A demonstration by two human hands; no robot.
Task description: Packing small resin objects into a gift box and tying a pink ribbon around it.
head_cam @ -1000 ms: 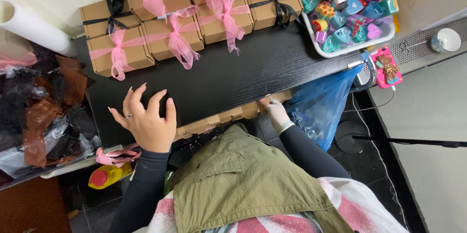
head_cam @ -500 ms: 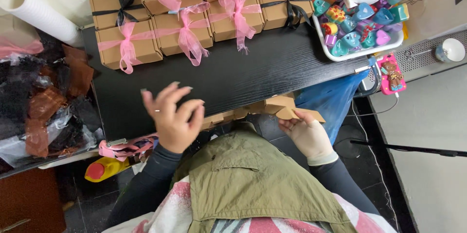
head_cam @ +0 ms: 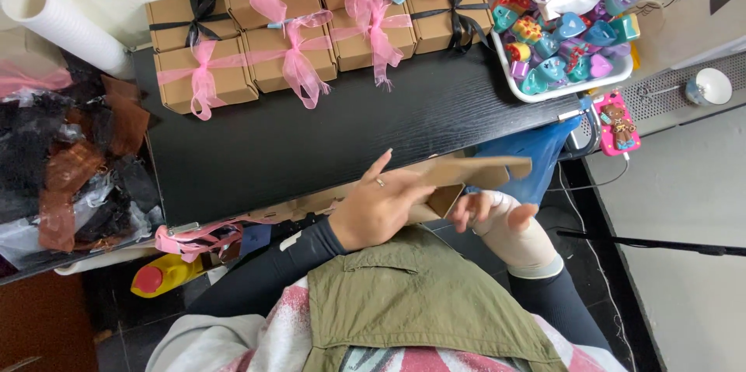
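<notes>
A black table (head_cam: 311, 147) carries ribboned boxes (head_cam: 311, 38). Off its near edge, the left hand (head_cam: 381, 213) pinches a flat cardboard blank (head_cam: 474, 174); the right hand (head_cam: 505, 220), fingers spread, barely supports it, so it might buckle or slip.

Black wood-grain table (head_cam: 311, 147). At its far edge: a double row of brown cardboard gift boxes (head_cam: 311, 22), most tied with pink ribbon (head_cam: 299, 69), two with black ribbon (head_cam: 203, 11). At the right corner: a white tray (head_cam: 575, 85) filled with small colourful trinkets (head_cam: 556, 34).
</notes>
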